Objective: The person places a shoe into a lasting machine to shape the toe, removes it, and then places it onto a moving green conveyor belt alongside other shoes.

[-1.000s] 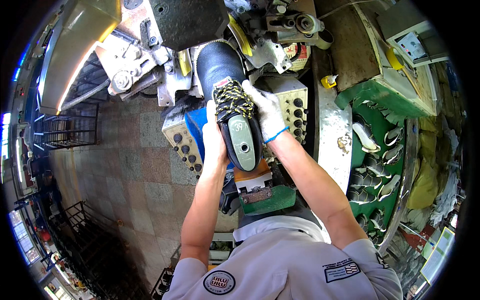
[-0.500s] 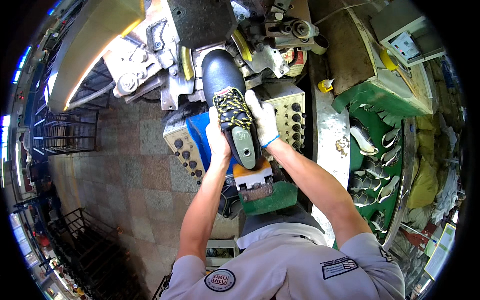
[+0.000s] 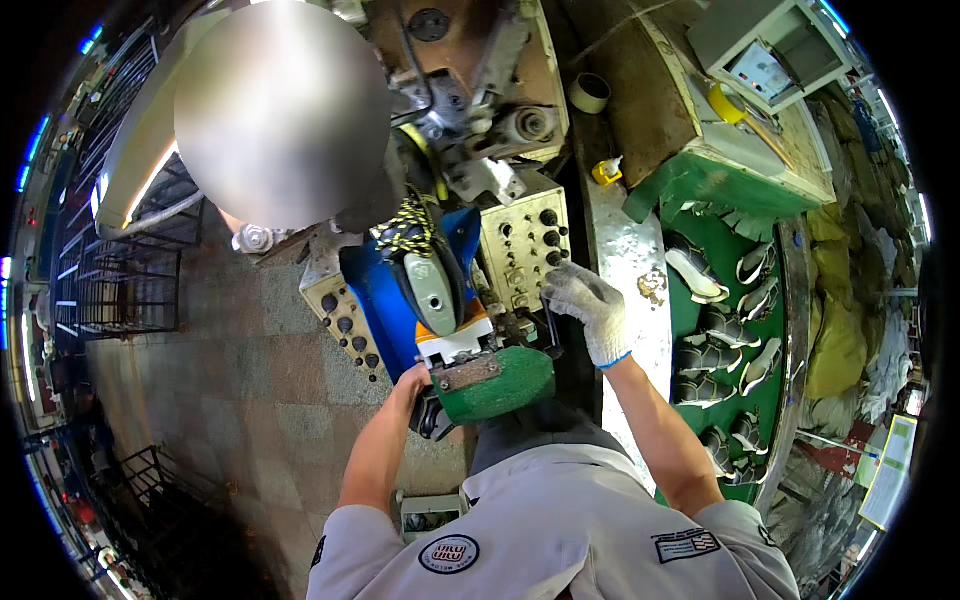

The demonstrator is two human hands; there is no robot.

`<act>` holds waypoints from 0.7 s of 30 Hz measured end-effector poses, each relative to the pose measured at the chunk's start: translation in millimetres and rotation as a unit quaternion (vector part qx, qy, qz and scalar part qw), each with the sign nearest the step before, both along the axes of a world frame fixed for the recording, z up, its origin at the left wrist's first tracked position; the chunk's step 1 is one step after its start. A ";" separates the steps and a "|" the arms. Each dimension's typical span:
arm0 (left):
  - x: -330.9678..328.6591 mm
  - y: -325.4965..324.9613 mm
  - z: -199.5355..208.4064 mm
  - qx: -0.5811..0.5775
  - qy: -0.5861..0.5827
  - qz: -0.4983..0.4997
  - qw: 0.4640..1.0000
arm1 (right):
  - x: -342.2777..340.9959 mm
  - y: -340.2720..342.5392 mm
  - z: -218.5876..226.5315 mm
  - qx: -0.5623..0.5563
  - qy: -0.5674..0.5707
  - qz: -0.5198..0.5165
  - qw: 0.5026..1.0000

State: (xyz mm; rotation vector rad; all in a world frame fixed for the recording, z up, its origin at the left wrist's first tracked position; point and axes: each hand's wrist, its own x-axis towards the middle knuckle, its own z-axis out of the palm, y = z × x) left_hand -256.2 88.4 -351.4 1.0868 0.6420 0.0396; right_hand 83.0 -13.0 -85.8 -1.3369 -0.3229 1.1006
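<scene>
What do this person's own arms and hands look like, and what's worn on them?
Both sleeves are short and pale grey with dark markings, leaving the forearms bare. The right hand wears a greyish-white knit glove with a blue edge at the wrist. The left hand is mostly hidden; I can't tell whether it's gloved.

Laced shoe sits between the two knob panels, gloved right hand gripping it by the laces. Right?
Not the grip: the head view shows the gloved right hand apart from the laced shoe, off to its right by a dark lever. The shoe does sit between the left knob panel and right knob panel.
</scene>
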 end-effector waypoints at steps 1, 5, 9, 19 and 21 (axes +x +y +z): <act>-1.4 -5.7 2.2 -0.001 -0.002 0.021 1.000 | 3.4 -3.4 4.6 -0.004 -0.008 0.001 1.000; -11.1 -29.6 79.9 0.101 0.187 0.059 0.975 | 20.7 -34.5 19.9 0.001 -0.004 -0.004 1.000; -8.2 -53.6 309.8 0.209 0.435 0.170 0.859 | -0.9 -60.0 63.1 0.015 0.004 0.093 0.996; 169.8 -151.4 415.3 0.689 0.263 0.131 0.663 | -46.5 -55.4 116.4 0.145 -0.042 0.026 0.988; 196.3 -168.4 420.7 0.669 0.148 0.104 0.721 | -6.2 -76.2 84.4 0.197 0.044 -0.044 0.979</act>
